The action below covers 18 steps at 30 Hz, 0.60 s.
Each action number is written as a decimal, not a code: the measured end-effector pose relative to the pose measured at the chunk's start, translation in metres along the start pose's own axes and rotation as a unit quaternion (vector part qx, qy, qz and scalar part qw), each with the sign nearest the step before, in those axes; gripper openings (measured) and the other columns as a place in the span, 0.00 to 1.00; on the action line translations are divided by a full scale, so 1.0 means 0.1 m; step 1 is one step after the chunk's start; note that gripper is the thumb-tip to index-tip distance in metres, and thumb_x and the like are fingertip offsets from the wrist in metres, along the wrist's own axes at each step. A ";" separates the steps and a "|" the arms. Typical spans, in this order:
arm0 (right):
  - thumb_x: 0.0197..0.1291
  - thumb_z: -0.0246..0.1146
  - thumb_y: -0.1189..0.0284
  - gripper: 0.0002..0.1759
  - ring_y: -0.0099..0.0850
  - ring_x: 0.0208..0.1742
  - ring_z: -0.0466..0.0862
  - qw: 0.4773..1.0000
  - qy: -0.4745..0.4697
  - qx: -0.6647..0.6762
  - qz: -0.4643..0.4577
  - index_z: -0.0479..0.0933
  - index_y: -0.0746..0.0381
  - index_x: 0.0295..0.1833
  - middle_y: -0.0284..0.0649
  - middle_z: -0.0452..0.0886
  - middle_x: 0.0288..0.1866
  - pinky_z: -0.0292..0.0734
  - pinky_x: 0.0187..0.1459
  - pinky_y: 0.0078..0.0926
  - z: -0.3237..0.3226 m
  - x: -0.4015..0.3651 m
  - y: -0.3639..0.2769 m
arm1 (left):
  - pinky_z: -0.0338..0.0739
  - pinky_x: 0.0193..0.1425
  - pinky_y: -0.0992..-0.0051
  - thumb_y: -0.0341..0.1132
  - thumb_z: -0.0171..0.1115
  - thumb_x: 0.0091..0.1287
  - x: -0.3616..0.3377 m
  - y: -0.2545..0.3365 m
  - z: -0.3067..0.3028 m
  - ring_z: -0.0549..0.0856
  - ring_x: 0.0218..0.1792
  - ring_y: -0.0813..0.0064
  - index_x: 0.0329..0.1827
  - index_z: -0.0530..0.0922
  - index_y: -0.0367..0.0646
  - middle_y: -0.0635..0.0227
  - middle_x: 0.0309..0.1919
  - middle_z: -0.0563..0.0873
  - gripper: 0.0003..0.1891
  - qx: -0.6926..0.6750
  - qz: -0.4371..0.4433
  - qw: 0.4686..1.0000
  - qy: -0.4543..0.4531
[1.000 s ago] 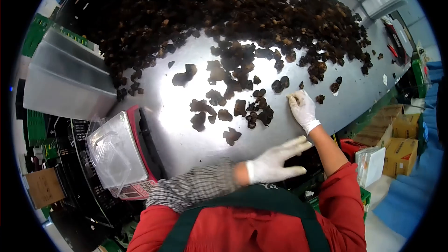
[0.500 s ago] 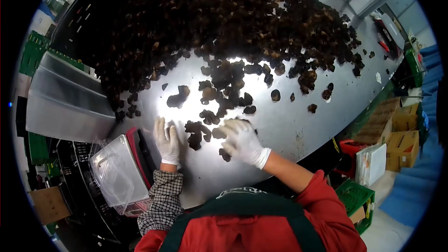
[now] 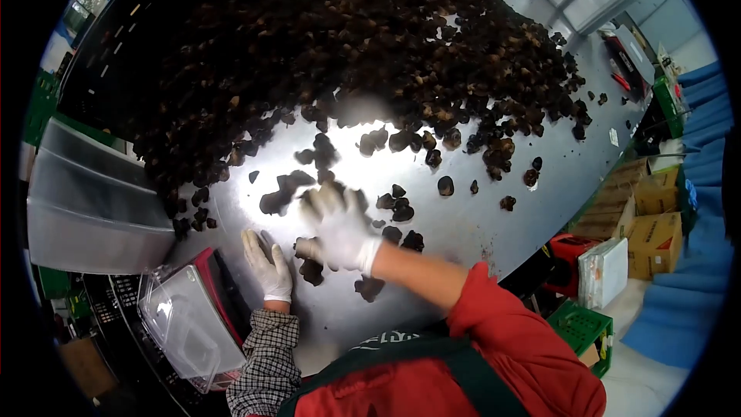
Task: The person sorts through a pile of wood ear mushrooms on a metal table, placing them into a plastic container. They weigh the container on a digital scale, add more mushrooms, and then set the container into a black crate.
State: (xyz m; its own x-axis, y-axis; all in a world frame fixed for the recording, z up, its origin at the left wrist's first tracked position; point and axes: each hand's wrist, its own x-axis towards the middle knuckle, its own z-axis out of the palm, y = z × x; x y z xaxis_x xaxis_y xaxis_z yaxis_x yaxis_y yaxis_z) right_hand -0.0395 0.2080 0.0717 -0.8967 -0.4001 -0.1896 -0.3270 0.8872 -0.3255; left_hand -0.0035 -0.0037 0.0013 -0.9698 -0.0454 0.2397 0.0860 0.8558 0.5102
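Note:
My left hand point(image 3: 268, 269), in a whitish glove, rests on the metal table with fingers stretched out and nothing in it. My right hand point(image 3: 340, 228), gloved the same way, is over the loose pieces in the middle, smeared by motion. Its thumb stands apart from its fingers; whether the fingertips touch a piece is too blurred to make out. Dark brown, lumpy pieces like mushrooms or wood ear lie around it: a cluster point(image 3: 285, 191) beyond its fingers, one piece point(image 3: 312, 272) below the thumb, another point(image 3: 369, 287) nearer me.
A large heap of the same pieces point(image 3: 347, 46) covers the far side of the metal table point(image 3: 455, 239). Left stand a translucent bin point(image 3: 100, 201) and a clear-lidded container point(image 3: 193, 320). Cardboard boxes point(image 3: 654, 243) and a green crate point(image 3: 579, 332) are right, below the table edge.
My right hand has moved left across the loose pieces, and some near it have shifted or spread. My left hand stays flat on the table. The whole view has shifted slightly.

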 end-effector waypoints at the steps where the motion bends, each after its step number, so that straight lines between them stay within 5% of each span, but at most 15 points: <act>1: 0.65 0.44 0.42 0.40 0.51 0.78 0.50 0.996 0.026 0.052 -0.065 0.60 0.60 0.73 0.57 0.53 0.76 0.45 0.69 0.68 0.13 -0.16 -0.11 | 0.53 0.74 0.56 0.42 0.52 0.69 0.00 -0.02 0.01 0.60 0.71 0.45 0.71 0.58 0.31 0.42 0.71 0.59 0.32 0.000 0.003 1.000 0.003; 4: 0.62 0.56 0.50 0.31 0.52 0.69 0.66 0.944 0.187 0.207 -0.178 0.71 0.63 0.60 0.56 0.69 0.65 0.62 0.66 0.56 0.01 -0.43 -0.02 | 0.54 0.74 0.56 0.43 0.51 0.70 -0.01 -0.05 0.02 0.61 0.70 0.44 0.71 0.59 0.31 0.42 0.71 0.60 0.32 0.014 0.011 1.000 0.008; 7: 0.53 0.66 0.65 0.24 0.49 0.57 0.77 0.943 0.266 0.188 -0.062 0.75 0.67 0.53 0.53 0.78 0.52 0.74 0.57 0.41 -0.30 -0.39 0.61 | 0.54 0.74 0.56 0.43 0.53 0.70 0.00 -0.02 0.01 0.61 0.70 0.44 0.70 0.59 0.30 0.41 0.70 0.61 0.32 0.021 0.006 1.000 0.003; 10: 0.58 0.62 0.65 0.21 0.53 0.62 0.71 0.938 0.318 0.099 0.094 0.76 0.64 0.56 0.57 0.74 0.58 0.67 0.64 0.44 -0.44 -0.30 1.38 | 0.54 0.74 0.56 0.42 0.54 0.69 0.01 0.00 0.02 0.61 0.70 0.44 0.70 0.59 0.30 0.40 0.70 0.61 0.32 0.018 -0.001 1.000 0.008; 12: 0.60 0.61 0.59 0.29 0.54 0.66 0.68 0.926 0.334 0.012 0.178 0.72 0.63 0.63 0.60 0.68 0.65 0.64 0.66 0.47 -0.40 -0.25 1.69 | 0.54 0.74 0.56 0.41 0.55 0.68 -0.01 -0.01 0.03 0.62 0.70 0.44 0.71 0.59 0.30 0.40 0.70 0.61 0.32 0.030 -0.002 1.000 0.008; 15: 0.62 0.58 0.52 0.33 0.53 0.71 0.63 0.948 0.257 -0.002 0.187 0.67 0.60 0.67 0.57 0.66 0.68 0.59 0.68 0.50 -0.10 -0.20 1.62 | 0.54 0.74 0.56 0.42 0.55 0.68 -0.01 -0.06 0.07 0.61 0.70 0.43 0.70 0.60 0.31 0.41 0.70 0.61 0.32 0.040 0.007 0.999 0.014; 18: 0.60 0.60 0.54 0.31 0.52 0.69 0.66 0.972 0.221 -0.008 0.074 0.70 0.61 0.64 0.56 0.67 0.67 0.60 0.68 0.48 0.07 -0.39 1.01 | 0.54 0.74 0.55 0.44 0.55 0.68 0.00 -0.04 0.05 0.62 0.70 0.43 0.69 0.61 0.29 0.40 0.70 0.60 0.33 0.031 -0.004 1.000 0.005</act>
State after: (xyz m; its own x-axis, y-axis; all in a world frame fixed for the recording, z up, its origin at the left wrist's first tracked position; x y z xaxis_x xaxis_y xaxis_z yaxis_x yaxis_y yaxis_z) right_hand -0.0351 0.3115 0.0401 -0.9740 -0.1326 0.1836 -0.1853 0.9326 -0.3097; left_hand -0.0051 -0.0048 -0.0052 -0.9679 -0.0566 0.2449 0.0648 0.8853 0.4605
